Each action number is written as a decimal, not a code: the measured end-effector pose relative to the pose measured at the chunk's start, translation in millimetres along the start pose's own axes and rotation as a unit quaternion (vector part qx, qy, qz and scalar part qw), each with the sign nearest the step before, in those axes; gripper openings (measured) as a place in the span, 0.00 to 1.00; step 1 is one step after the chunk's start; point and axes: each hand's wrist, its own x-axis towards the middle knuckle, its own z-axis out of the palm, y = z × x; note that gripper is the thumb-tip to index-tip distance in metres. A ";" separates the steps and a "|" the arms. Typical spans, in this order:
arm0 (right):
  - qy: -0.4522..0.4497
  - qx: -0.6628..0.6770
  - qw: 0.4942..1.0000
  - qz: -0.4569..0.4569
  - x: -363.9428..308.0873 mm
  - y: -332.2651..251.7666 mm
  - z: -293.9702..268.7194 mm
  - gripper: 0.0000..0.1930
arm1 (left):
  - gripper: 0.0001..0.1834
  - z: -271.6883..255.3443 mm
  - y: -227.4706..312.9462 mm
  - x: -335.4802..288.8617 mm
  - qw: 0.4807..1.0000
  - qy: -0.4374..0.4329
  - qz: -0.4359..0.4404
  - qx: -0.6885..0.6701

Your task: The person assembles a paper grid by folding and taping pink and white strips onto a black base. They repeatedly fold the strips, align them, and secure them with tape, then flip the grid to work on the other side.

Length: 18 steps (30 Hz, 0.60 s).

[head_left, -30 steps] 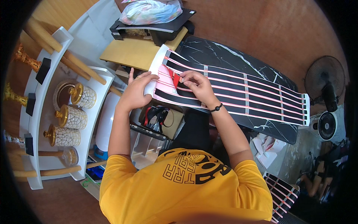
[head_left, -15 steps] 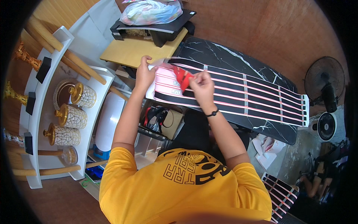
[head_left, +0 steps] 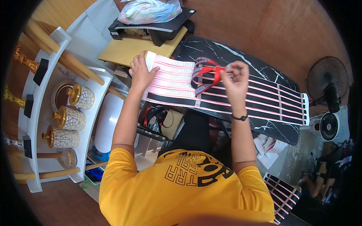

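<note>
A long black board (head_left: pixel 260 98) lies across the table, lined lengthwise with several pink-and-white strips and crossed by grey bands. At its left end, several pale pink strips with dark printing (head_left: pixel 173 71) lie side by side. My left hand (head_left: pixel 141 73) is at the board's white left edge, thumb spread over the pink strips and fingers apart. Over the board's middle, my right hand (head_left: pixel 236 75) is closed in a pinch on red printed ribbons (head_left: pixel 211 71). These curl in loose loops to the left, down toward the end of the printed part.
A black marble-patterned table (head_left: pixel 241 56) bears the board. A yellow stand (head_left: pixel 120 51) holds a printer-like black device (head_left: pixel 162 32) and plastic bag (head_left: pixel 151 12). White shelves (head_left: pixel 96 88) with gold-lidded jars (head_left: pixel 81 96) stand left. Fans (head_left: pixel 329 126) and another striped board (head_left: pixel 282 196) are at right.
My right hand has moved right, drawing out the red ribbons, which now hang in wider loops. More of the printed pink strips shows. My left hand has shifted slightly and now lies at the edge.
</note>
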 end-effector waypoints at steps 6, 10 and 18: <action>-0.065 -0.125 0.988 -0.063 -25.8 11.4 52.4 0.22 | 0.44 -15.7 41.1 3.1 0.841 -0.307 -0.089 -0.436; -0.253 -0.230 0.940 -0.009 -35.5 12.4 73.5 0.40 | 0.54 -3.6 42.7 -15.7 0.753 -0.380 -0.179 -0.507; -0.267 -0.150 0.950 -0.058 -47.0 32.7 77.2 0.20 | 0.37 -18.0 -11.4 -35.3 0.666 -0.326 -0.294 -0.603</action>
